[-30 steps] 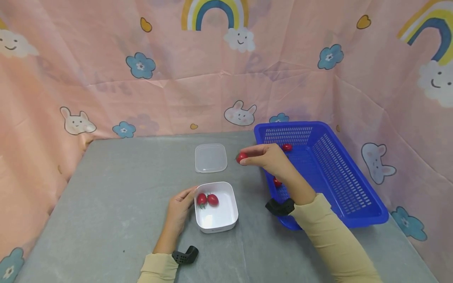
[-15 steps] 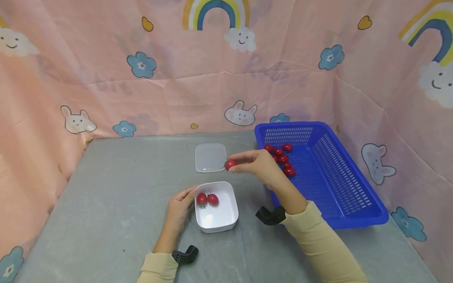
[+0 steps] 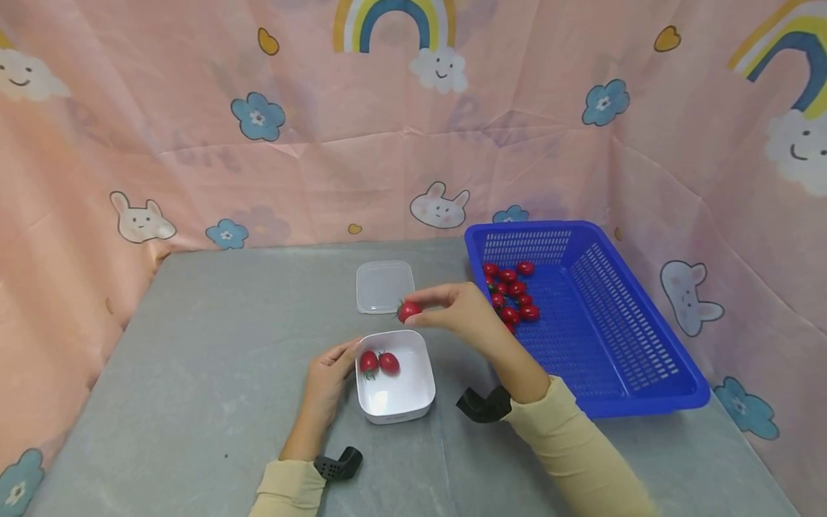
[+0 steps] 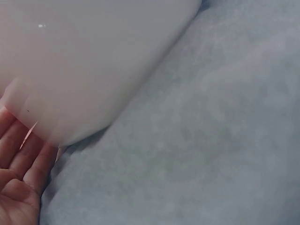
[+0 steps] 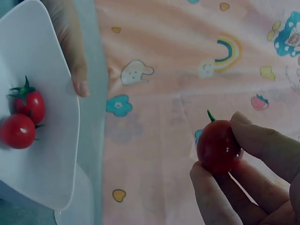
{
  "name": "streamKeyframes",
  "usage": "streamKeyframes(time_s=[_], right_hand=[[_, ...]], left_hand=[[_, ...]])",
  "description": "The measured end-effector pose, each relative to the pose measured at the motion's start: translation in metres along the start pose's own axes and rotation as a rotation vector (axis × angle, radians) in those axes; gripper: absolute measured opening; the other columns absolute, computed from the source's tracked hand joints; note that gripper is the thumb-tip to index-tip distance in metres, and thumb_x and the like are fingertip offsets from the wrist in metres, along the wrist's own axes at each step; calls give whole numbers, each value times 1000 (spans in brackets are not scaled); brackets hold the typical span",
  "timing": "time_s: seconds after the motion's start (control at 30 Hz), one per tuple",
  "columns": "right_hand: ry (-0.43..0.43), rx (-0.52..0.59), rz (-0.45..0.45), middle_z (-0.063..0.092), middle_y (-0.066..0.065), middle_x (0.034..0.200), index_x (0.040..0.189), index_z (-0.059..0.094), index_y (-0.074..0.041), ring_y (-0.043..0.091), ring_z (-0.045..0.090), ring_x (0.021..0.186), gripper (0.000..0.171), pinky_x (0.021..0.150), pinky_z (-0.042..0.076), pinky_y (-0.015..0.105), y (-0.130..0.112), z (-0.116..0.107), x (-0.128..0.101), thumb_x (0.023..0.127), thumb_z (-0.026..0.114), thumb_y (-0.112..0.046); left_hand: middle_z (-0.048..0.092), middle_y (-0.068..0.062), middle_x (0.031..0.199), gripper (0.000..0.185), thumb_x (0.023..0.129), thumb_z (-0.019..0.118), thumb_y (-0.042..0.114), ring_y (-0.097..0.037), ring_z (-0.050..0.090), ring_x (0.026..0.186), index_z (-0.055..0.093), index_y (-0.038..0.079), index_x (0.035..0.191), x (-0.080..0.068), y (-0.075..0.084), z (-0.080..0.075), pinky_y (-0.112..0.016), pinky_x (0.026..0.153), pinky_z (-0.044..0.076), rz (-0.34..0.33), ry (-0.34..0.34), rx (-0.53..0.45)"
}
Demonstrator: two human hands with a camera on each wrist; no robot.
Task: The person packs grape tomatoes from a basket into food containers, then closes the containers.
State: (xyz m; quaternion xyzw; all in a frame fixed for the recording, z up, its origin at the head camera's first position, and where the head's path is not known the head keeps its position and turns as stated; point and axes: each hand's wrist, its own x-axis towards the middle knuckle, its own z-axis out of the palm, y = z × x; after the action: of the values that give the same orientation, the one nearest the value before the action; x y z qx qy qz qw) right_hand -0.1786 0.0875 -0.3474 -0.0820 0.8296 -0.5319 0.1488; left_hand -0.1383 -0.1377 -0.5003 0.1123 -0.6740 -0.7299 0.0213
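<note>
Right hand (image 3: 461,310) pinching a small red cherry tomato (image 3: 408,311) between thumb and fingertips (image 5: 213,197), held in the air just above the far rim of the white, rounded-square plastic container (image 3: 413,398), which stands near the middle of the grey tabletop (image 3: 194,373). Left hand (image 3: 328,379), fingers relaxed and straight, rests against the container's left wall. Two tomatoes (image 3: 378,363) lie inside. The fruit is judged light, smooth-skinned and easily bruised; a gentle grip across its widest part, clear of the green stalk, suits it best.
</note>
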Motion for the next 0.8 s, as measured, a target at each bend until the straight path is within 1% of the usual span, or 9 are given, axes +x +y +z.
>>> streamKeyframes(time_s=[0.07,0.17,0.23,0.3,0.4,0.57,0.67,0.8], right_hand=[[-13,6,-9,72,8,121,118,74,-12,27,55,130,38,110,41,56,0,3,-2,82,82,-23],[-25,4,-19,72,9,120,117,74,-10,29,55,129,37,111,38,59,1,8,-4,83,81,-22],[-24,-1,-16,72,9,120,116,74,-10,29,55,130,36,112,35,61,2,12,-6,83,81,-21],[-22,-10,-16,72,9,119,116,75,-10,30,55,129,35,113,35,61,3,17,-8,82,81,-20],[-26,-18,-34,73,9,118,115,75,-9,29,57,127,34,111,38,60,5,24,-11,83,81,-19],[-31,6,-82,74,10,115,113,76,-7,28,61,120,32,105,48,51,12,33,-11,83,81,-16],[-17,10,-70,75,9,111,111,77,-9,27,62,118,31,102,50,50,18,39,-7,82,81,-17],[13,11,-19,76,6,108,109,78,-11,26,60,119,30,105,45,55,26,48,-2,80,83,-17]], left_hand=[[73,-14,116,35,94,69,22,-1,69,97,70,-4,117,0,0,0,-18,87,54,2,0,-4],[75,-9,112,35,94,69,20,0,68,96,69,-6,117,0,0,1,-18,86,54,7,2,-15],[76,-5,109,35,94,68,18,0,68,96,69,-8,117,1,-1,1,-18,86,55,6,2,-31],[76,-3,108,35,94,68,17,0,68,96,68,-8,117,1,-1,1,-18,87,54,5,0,-38],[76,-2,107,34,94,69,17,-1,68,96,69,-7,117,2,-2,0,-18,87,55,-4,2,-40],[76,4,102,34,93,69,18,-1,68,96,69,-7,117,2,-3,0,-19,86,55,-13,11,-46],[76,6,101,35,93,69,18,-1,68,97,69,-7,117,2,-3,0,-19,86,54,-17,13,-49],[76,3,103,35,93,70,20,0,68,96,69,-6,117,2,-3,1,-18,86,54,-15,13,-41]])
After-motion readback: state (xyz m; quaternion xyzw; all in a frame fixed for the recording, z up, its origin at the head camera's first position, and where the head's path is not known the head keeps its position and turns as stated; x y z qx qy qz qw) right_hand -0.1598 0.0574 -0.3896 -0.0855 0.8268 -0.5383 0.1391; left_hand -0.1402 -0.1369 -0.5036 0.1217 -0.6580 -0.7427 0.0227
